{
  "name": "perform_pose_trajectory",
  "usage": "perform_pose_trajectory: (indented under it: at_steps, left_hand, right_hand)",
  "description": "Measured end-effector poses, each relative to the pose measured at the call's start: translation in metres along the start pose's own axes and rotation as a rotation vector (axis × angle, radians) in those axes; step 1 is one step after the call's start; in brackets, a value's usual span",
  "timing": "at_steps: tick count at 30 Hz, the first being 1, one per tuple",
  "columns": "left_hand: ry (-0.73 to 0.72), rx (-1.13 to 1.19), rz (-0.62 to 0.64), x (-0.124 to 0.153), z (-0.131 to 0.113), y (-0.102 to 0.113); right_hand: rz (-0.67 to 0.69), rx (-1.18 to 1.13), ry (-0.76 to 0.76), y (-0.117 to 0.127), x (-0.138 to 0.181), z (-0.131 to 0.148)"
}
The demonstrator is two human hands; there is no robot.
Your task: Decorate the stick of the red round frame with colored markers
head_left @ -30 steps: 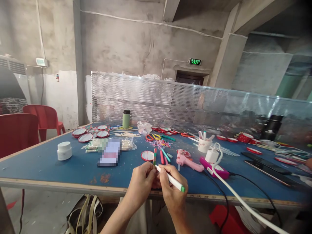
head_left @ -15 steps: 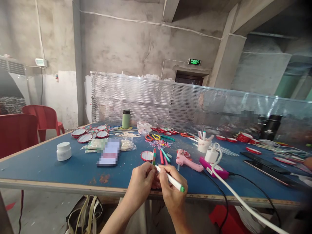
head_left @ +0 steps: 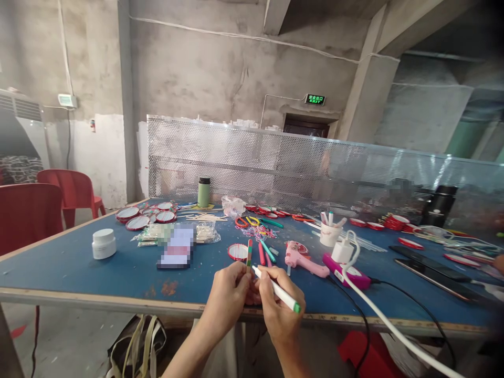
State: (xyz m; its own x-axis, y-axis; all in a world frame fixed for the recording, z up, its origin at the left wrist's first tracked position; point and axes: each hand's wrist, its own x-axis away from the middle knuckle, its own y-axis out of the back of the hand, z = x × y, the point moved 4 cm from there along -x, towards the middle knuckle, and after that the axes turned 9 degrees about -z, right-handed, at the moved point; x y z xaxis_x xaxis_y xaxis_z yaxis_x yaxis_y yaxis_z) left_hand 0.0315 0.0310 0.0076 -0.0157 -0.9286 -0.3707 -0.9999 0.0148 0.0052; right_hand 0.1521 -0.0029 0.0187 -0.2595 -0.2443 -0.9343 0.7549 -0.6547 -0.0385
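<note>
My left hand [head_left: 230, 289] pinches a thin wooden craft stick [head_left: 249, 254] and holds it upright over the table's front edge. Red and green bands colour the part above my fingers; its lower end is hidden by them. In my right hand [head_left: 281, 304] lies a white marker [head_left: 281, 292] with a green end, gripped like a pen. Its tip points up and left, close beside the stick; whether they touch I cannot tell. Just beyond my hands are a round red-rimmed piece [head_left: 238, 251] and some red and teal markers [head_left: 268, 252].
A pink glue gun [head_left: 303, 261] and a purple power strip [head_left: 346, 272] with cables sit to the right, near a white cup [head_left: 329, 233] of pens. Leftward are a phone [head_left: 176, 247], bagged sticks [head_left: 207, 232] and a white jar [head_left: 104, 244]. A perforated metal screen [head_left: 244, 157] stands behind.
The marker's tip has shifted very slightly away from the stick, to the right. Both hands keep their grips, and the things on the table stay where they were.
</note>
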Motion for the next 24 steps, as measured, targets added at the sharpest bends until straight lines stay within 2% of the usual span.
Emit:
perform_pose_trajectory:
  at_steps: [24]
  left_hand:
    - [-0.015,-0.012,-0.002,-0.0015,0.0015,0.0008]
  right_hand:
    - [0.002,-0.013,0.001,-0.0007,-0.0019,0.0021]
